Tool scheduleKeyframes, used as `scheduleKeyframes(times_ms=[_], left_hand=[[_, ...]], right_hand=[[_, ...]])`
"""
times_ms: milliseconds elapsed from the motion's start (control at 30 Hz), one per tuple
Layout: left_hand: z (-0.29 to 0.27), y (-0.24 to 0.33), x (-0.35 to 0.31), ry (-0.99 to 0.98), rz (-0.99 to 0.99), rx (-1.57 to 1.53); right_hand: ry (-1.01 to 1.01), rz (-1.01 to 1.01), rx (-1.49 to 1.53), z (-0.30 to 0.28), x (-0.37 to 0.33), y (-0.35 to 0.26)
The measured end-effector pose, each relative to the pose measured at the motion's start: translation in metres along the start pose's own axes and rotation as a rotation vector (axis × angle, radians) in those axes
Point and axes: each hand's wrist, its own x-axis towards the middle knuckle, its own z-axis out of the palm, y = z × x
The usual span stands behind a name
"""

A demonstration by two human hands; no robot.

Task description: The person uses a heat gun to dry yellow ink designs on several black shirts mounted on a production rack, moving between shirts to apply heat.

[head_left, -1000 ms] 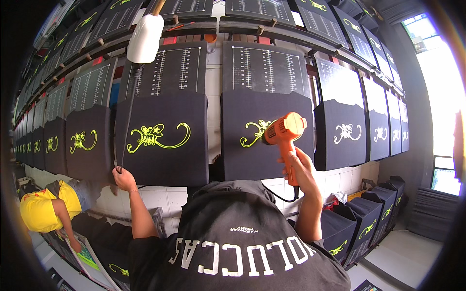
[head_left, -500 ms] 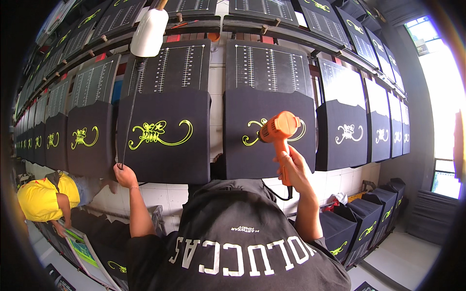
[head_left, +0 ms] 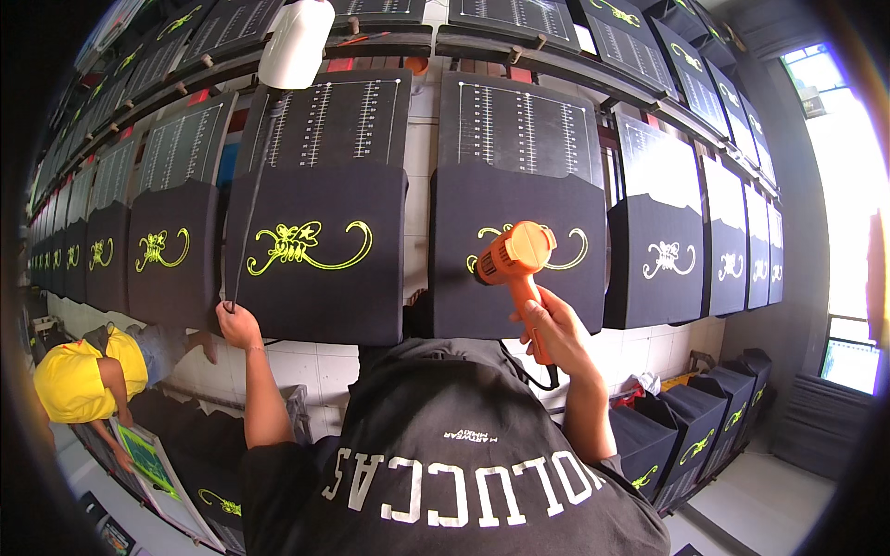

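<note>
Right hand [head_left: 561,335]: wrapped around the handle of an orange plastic dryer [head_left: 520,253], which is over the black cloth [head_left: 501,199] ahead, partly hiding its curling yellow-green print [head_left: 585,248]; contact cannot be determined. Left hand [head_left: 239,326]: pinches a thin black cord [head_left: 248,222] by the neighbouring cloth [head_left: 320,306]. A narrow strip of tiled floor [head_left: 419,199] separates the cloths' edges. Beyond, smooth boards [head_left: 556,130] bear white scale marks. Against the earlier frame, the dryer sits farther left across the print.
</note>
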Motion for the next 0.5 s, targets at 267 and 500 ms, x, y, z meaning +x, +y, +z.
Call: scheduleKeyframes(times_ms=[267,500], left_hand=[[-0.001,0.002,-0.002,0.022,0.003,0.037],[-0.005,0.018,-0.008,0.0,-0.006,0.006]], right_hand=[[-0.046,0.005,-0.028,0.004,0.007,-0.007],[-0.036,0.006,-0.049,0.003,0.015,-0.016]])
